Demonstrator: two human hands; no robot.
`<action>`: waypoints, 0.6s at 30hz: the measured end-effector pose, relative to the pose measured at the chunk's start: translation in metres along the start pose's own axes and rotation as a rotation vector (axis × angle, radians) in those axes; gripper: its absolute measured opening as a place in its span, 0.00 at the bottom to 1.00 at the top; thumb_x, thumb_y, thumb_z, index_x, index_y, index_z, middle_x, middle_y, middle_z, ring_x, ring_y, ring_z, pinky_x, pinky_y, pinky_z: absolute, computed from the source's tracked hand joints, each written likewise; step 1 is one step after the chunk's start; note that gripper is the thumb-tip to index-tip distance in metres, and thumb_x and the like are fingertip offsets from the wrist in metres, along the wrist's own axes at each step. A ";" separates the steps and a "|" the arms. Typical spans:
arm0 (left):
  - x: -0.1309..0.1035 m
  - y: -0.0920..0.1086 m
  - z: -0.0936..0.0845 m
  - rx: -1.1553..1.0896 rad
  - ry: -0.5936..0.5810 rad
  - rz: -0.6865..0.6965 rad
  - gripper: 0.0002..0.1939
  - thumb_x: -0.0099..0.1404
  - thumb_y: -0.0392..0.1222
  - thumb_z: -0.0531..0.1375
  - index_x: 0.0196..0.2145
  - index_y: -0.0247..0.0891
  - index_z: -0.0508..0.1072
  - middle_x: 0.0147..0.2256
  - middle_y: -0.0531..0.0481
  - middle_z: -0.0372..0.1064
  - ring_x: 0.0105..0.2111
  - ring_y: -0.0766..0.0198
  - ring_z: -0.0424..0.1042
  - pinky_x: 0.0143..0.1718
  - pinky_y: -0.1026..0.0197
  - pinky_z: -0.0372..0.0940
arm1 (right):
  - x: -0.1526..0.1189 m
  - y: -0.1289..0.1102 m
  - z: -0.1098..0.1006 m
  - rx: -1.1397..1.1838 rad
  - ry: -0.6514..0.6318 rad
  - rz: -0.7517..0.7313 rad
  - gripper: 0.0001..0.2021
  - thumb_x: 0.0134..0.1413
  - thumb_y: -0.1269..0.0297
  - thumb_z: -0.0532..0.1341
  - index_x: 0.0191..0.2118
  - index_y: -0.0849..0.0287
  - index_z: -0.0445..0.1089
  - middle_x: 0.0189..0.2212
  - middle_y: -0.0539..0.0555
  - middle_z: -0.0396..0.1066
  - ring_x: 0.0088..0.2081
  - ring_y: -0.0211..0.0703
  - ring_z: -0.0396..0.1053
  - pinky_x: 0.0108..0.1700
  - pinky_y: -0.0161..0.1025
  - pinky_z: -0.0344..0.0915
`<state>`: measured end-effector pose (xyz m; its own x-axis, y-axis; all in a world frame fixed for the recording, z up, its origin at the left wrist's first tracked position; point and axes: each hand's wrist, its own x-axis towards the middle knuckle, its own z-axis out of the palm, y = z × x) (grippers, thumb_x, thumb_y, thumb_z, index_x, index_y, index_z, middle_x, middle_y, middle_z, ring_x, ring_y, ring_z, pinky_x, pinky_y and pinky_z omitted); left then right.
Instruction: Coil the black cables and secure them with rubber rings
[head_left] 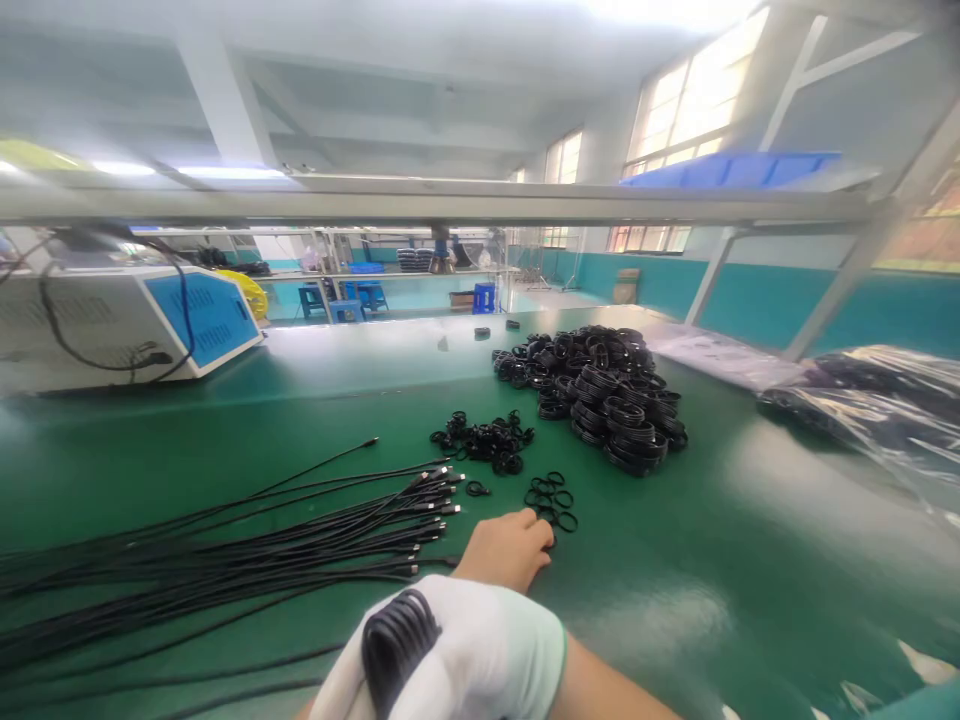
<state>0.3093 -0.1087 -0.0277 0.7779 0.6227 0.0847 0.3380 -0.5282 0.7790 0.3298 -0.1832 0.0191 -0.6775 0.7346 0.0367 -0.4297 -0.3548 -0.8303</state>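
My right hand (457,640), in a white glove with a mint cuff, is closed around a coiled black cable (401,640). It crosses in front of my left forearm and hides most of it. Farther out, my bare left hand (504,548) has its fingers bent down at the near edge of several thin black rings (551,497). What lies under those fingertips is hidden. Straight black cables (300,550) with metal plug ends lie to the left. Beyond the rings is a small heap of little black looped pieces (487,440).
A large pile of black coils (607,395) sits at the back right of the green table (720,500). A white-and-blue machine (172,320) stands at the left. Clear plastic bags (877,400) lie at the right. A shelf beam (450,203) spans overhead, carrying a blue bin (735,170).
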 end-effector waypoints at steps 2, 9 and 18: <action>0.003 -0.004 -0.006 -0.057 0.036 -0.034 0.07 0.50 0.29 0.60 0.24 0.39 0.68 0.27 0.55 0.61 0.32 0.63 0.64 0.39 0.62 0.56 | 0.004 0.000 -0.002 0.003 -0.027 0.019 0.15 0.57 0.60 0.58 0.47 0.63 0.64 0.42 0.56 0.68 0.39 0.42 0.69 0.38 0.43 0.69; -0.069 -0.029 -0.092 -0.394 0.247 -0.292 0.14 0.61 0.50 0.53 0.26 0.38 0.58 0.22 0.59 0.50 0.21 0.70 0.54 0.24 0.67 0.54 | 0.021 0.003 -0.001 -0.054 0.390 -0.160 0.22 0.41 0.60 0.65 0.43 0.63 0.62 0.22 0.49 0.68 0.17 0.35 0.64 0.18 0.32 0.61; -0.138 -0.004 -0.069 -0.979 0.436 -0.310 0.13 0.60 0.45 0.58 0.26 0.35 0.60 0.22 0.57 0.56 0.19 0.74 0.52 0.21 0.69 0.49 | 0.043 0.026 -0.003 -0.326 0.765 -0.212 0.22 0.38 0.63 0.66 0.41 0.61 0.59 0.24 0.48 0.67 0.15 0.32 0.60 0.15 0.32 0.57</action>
<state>0.1641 -0.1528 -0.0001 0.4151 0.8994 -0.1372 -0.2278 0.2487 0.9414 0.2914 -0.1590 -0.0029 0.0372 0.9962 -0.0784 -0.2296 -0.0678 -0.9709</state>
